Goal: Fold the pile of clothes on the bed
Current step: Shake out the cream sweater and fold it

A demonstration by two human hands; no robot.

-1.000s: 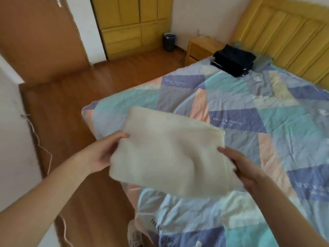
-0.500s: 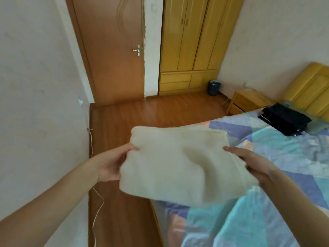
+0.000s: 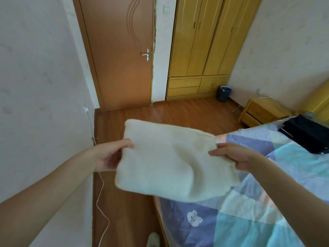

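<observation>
You are holding a cream folded garment (image 3: 170, 163) of thick, soft cloth with a matt, slightly fuzzy nap. The bed (image 3: 267, 216) under it wears a thin cotton-like patchwork cover, matt and lightly creased. Near the bed's far edge lies a dark folded stack (image 3: 308, 133) of smooth, dull cloth. The floor (image 3: 179, 113) is wood-look board with a soft sheen. The door (image 3: 117, 50) is brown wood with a satin finish and a shiny metal handle (image 3: 146, 54). The wardrobe (image 3: 204, 45) and the nightstand (image 3: 261, 111) are yellow lacquered wood. The bin (image 3: 224, 93) looks like dark plastic. The walls are matt.
</observation>
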